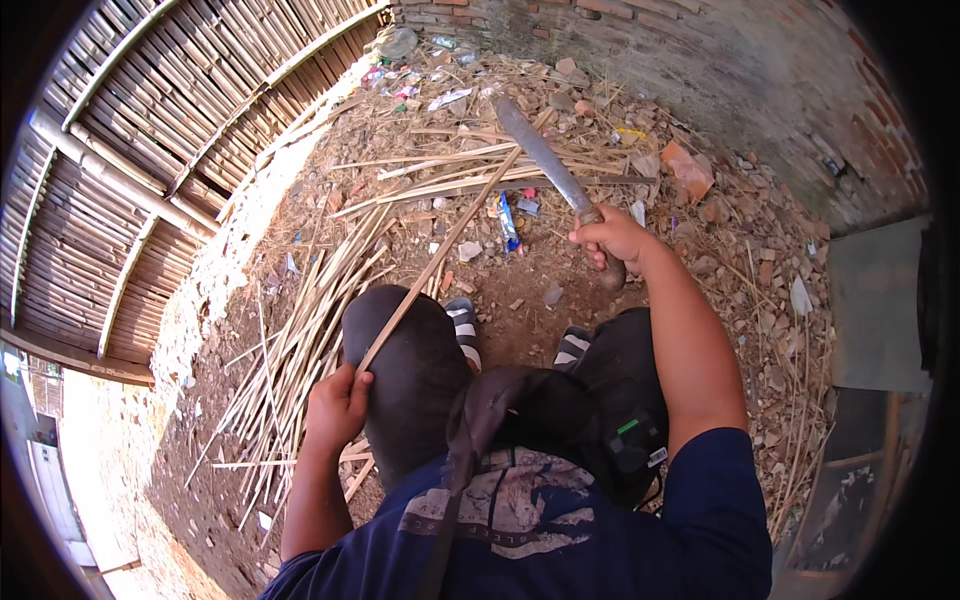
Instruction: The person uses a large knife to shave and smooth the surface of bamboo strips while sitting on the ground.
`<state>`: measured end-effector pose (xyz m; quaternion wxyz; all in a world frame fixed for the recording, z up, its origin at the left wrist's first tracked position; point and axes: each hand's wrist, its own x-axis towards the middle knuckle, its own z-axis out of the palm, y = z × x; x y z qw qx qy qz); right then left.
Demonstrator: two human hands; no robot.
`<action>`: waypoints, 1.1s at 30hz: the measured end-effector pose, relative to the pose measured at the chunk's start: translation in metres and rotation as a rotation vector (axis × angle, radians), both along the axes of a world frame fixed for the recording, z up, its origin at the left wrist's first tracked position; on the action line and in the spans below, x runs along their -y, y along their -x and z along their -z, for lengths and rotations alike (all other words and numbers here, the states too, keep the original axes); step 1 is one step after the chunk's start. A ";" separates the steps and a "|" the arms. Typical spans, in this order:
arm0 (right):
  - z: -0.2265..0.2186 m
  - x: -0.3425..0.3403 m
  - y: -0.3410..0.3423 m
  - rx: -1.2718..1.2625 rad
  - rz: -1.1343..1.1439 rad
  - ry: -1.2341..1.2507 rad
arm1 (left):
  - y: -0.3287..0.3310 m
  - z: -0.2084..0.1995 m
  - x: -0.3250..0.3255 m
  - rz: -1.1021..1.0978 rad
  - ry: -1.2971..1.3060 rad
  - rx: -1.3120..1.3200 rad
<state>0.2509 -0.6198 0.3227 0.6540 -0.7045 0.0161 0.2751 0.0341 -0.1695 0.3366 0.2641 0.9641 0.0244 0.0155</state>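
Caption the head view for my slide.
Right hand grips a machete; left hand holds a long strip across the left knee.

Tan strip [440, 259] and grey knife [545, 158], both slanted

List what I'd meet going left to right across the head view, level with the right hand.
Slatted bamboo panel → pile of thin strips → long slanting strip → blue wrapper → right hand around a blade's handle → flat grey panel.
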 end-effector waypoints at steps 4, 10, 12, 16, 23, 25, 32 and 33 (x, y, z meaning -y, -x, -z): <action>0.002 -0.011 0.006 -0.090 -0.258 0.125 | 0.001 -0.001 0.000 0.013 0.003 0.012; -0.012 -0.014 0.008 0.059 -0.217 0.053 | 0.003 0.002 -0.001 -0.023 0.011 0.005; -0.002 -0.005 0.004 0.069 -0.076 0.013 | 0.001 0.001 0.002 -0.009 -0.018 0.017; -0.004 -0.002 0.004 -0.092 0.092 -0.106 | -0.001 0.000 0.000 0.018 -0.023 0.015; 0.005 0.003 0.001 -0.067 -0.180 -0.014 | 0.001 -0.004 0.002 -0.008 0.000 -0.013; 0.004 -0.003 0.006 -0.105 -0.322 0.100 | 0.000 -0.005 0.003 0.008 -0.009 0.005; -0.003 -0.002 0.002 0.054 -0.096 -0.005 | 0.000 -0.005 0.004 -0.006 -0.016 -0.001; -0.007 -0.002 0.005 -0.006 -0.011 -0.046 | 0.001 -0.005 0.004 -0.003 -0.028 0.006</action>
